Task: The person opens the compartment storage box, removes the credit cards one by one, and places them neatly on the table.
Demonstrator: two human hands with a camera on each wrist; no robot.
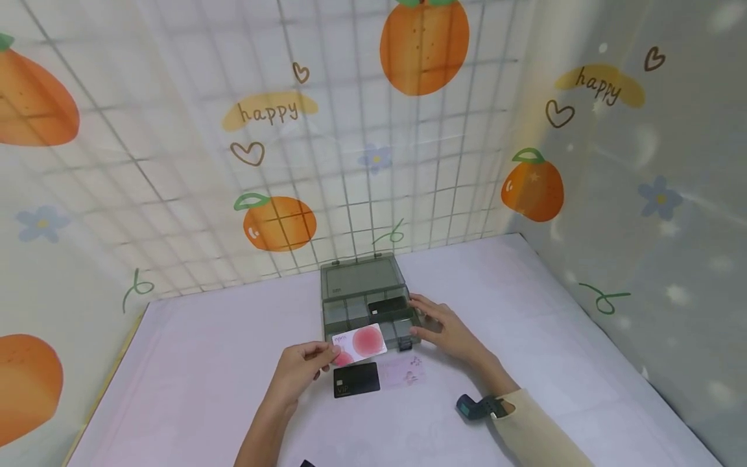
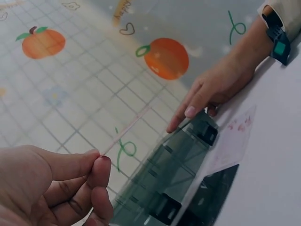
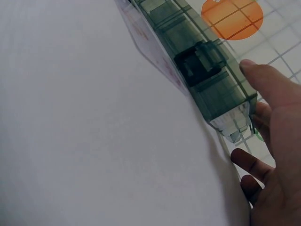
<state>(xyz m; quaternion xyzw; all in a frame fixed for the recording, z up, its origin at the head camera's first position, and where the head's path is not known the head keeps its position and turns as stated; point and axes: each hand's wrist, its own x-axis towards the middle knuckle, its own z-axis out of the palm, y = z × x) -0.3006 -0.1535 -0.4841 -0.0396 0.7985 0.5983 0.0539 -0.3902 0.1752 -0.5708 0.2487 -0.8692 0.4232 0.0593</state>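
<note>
My left hand (image 1: 296, 370) pinches a white card with pink-red circles (image 1: 369, 340) by its left edge, thumb on top. The card is tilted over the front of a green see-through compartment box (image 1: 363, 279); the left wrist view shows it nearly edge-on. The box stands with its lid raised at the back, and a black card (image 1: 388, 307) lies in its right rear part. My right hand (image 1: 452, 327) is at the box's right side, thumb extended by the top edge and the other fingers loosely bent along the side wall (image 3: 230, 123).
In front of the box a black card marked VIP (image 1: 356, 380) lies beside a pale pink card with flower print (image 1: 403, 371) on the white table (image 1: 192, 383). A cloth printed with oranges (image 1: 280, 224) hangs over a wire grid behind. The right wrist wears a dark band (image 1: 480, 407).
</note>
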